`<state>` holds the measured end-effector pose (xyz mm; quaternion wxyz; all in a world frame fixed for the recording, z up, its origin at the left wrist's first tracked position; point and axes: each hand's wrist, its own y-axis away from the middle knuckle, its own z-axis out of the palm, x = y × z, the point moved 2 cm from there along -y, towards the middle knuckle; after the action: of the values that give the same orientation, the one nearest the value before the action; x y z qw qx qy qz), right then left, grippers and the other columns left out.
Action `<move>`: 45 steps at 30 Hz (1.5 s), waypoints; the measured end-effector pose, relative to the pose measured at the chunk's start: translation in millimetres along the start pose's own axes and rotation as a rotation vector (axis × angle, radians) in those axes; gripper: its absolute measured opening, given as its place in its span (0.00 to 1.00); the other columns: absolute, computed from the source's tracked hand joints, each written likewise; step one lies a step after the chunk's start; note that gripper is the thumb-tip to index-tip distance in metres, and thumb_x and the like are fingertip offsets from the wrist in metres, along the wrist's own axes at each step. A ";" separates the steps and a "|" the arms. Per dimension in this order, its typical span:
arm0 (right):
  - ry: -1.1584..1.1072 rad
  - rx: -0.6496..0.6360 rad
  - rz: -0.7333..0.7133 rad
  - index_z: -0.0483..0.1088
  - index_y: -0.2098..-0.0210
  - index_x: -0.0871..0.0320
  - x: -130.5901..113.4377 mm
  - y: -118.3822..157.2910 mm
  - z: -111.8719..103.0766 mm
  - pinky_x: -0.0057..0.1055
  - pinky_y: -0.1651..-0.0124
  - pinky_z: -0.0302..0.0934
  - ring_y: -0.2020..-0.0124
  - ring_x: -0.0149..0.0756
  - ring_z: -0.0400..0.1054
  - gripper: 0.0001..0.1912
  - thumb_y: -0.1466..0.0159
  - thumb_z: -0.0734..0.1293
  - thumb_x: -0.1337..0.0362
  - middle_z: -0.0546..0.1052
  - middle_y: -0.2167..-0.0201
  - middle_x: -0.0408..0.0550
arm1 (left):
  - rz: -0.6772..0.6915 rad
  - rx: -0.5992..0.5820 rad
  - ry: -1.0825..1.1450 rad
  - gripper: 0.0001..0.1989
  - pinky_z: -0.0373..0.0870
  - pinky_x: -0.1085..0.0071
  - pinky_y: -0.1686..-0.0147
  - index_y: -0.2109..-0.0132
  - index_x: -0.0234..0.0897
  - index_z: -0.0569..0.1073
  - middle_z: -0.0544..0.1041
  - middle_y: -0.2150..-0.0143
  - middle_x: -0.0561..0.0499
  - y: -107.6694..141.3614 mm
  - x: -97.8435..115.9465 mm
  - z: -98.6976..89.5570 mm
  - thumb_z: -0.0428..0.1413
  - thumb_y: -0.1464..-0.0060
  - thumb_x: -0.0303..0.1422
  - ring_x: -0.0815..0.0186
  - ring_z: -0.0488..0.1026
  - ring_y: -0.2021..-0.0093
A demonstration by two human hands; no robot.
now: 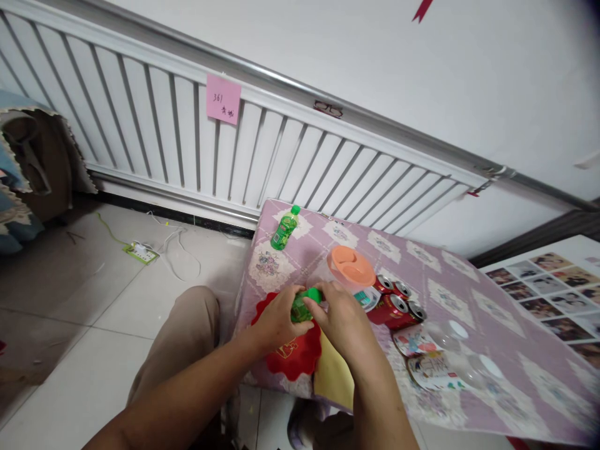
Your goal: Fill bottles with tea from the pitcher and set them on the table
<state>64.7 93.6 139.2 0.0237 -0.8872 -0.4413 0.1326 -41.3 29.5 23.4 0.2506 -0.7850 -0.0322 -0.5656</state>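
Note:
My left hand point(284, 320) is wrapped round the body of a small green bottle point(300, 306), tilted above the table. The fingers of my right hand point(338, 307) close on its green cap point(313, 295). Beneath both hands lies a red scalloped mat point(293, 359) with gold print, partly covered by them. A yellow cloth or sheet point(334, 378) sits beside it, under my right forearm. Another green bottle point(285, 230), capped, stands upright near the table's far left corner.
An orange-lidded container point(351, 266) stands behind my right hand. To its right are several red cans point(394, 306) and two clear labelled bottles point(440, 370) on the floral tablecloth point(450, 300). A white radiator point(281, 150) runs behind the table. A power strip point(140, 252) lies on the floor.

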 end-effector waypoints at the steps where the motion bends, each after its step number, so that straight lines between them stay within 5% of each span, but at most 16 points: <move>1: -0.022 0.019 0.000 0.74 0.60 0.59 1.1 0.8 1.1 0.40 0.55 0.64 0.59 0.46 0.72 0.08 0.35 0.66 0.62 0.76 0.64 0.53 | 0.004 0.000 -0.003 0.33 0.69 0.56 0.43 0.41 0.37 0.61 0.72 0.43 0.40 -0.2 -0.5 0.3 0.64 0.52 0.30 0.54 0.72 0.43; 6: -0.227 0.172 -0.024 0.70 0.49 0.61 10.6 6.4 13.7 0.44 0.49 0.65 0.53 0.48 0.72 0.19 0.37 0.68 0.60 0.76 0.55 0.57 | 0.025 0.007 -0.007 0.31 0.70 0.56 0.44 0.42 0.37 0.62 0.72 0.44 0.41 -0.8 -2.9 1.7 0.64 0.52 0.29 0.54 0.72 0.44; 11: -0.306 0.240 -0.034 0.73 0.58 0.59 14.3 6.8 21.2 0.43 0.53 0.66 0.57 0.46 0.71 0.11 0.37 0.68 0.60 0.76 0.61 0.53 | 0.021 0.011 -0.012 0.32 0.70 0.55 0.44 0.41 0.37 0.61 0.72 0.43 0.40 -0.9 -2.8 1.6 0.64 0.52 0.29 0.53 0.72 0.43; 29: -0.425 -0.026 -0.232 0.73 0.49 0.51 16.5 -4.7 -1.1 0.37 0.47 0.66 0.52 0.39 0.70 0.14 0.33 0.63 0.66 0.74 0.55 0.50 | 0.020 0.002 -0.019 0.33 0.70 0.56 0.44 0.42 0.39 0.61 0.73 0.44 0.42 -2.5 -5.3 -0.6 0.66 0.53 0.31 0.54 0.72 0.44; 37: -0.394 0.039 -0.185 0.72 0.46 0.49 23.6 -2.4 -6.9 0.38 0.48 0.68 0.50 0.41 0.72 0.16 0.32 0.63 0.61 0.76 0.52 0.51 | -0.023 -0.016 -0.033 0.33 0.69 0.55 0.44 0.41 0.40 0.61 0.73 0.44 0.42 -1.9 -1.7 -1.9 0.66 0.53 0.30 0.54 0.72 0.44; 45: -0.392 -0.035 -0.232 0.75 0.48 0.51 19.5 -6.5 -3.2 0.38 0.48 0.68 0.51 0.40 0.72 0.15 0.33 0.63 0.63 0.76 0.53 0.52 | 0.011 -0.004 -0.036 0.32 0.70 0.58 0.45 0.42 0.39 0.62 0.73 0.45 0.43 -1.6 -3.0 -1.4 0.65 0.53 0.29 0.56 0.72 0.46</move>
<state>71.7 113.3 139.2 -0.0629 -0.7882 -0.5387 0.2909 -44.1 30.9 21.5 0.2513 -0.7958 -0.0311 -0.5500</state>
